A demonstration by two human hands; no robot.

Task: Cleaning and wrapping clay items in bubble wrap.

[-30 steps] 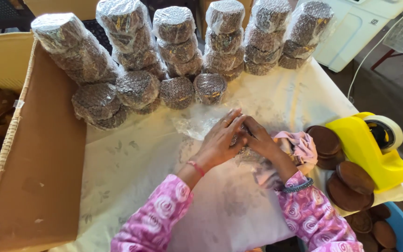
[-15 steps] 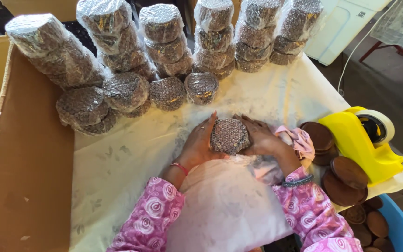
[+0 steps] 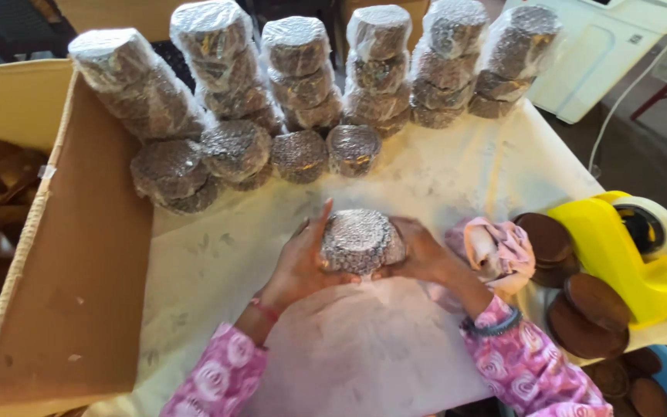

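Observation:
Both my hands hold one round pack wrapped in clear film (image 3: 359, 241) just above the white cloth (image 3: 434, 174). My left hand (image 3: 300, 262) cups its left side with the forefinger pointing up. My right hand (image 3: 421, 251) presses against its right side. The pack is dark and speckled under the shiny film. Several finished wrapped packs (image 3: 299, 154) lie and stand in stacks along the far side of the cloth.
A cardboard box flap (image 3: 79, 255) stands at the left. A yellow tape dispenser (image 3: 627, 247) sits at the right, with brown discs (image 3: 588, 305) and a pink crumpled cloth (image 3: 499, 249) beside it. A white appliance (image 3: 596, 46) stands at the far right.
A second ago my hands were pressed together on loose clear film on the cloth. Now they hold a wrapped round pack lifted between them.

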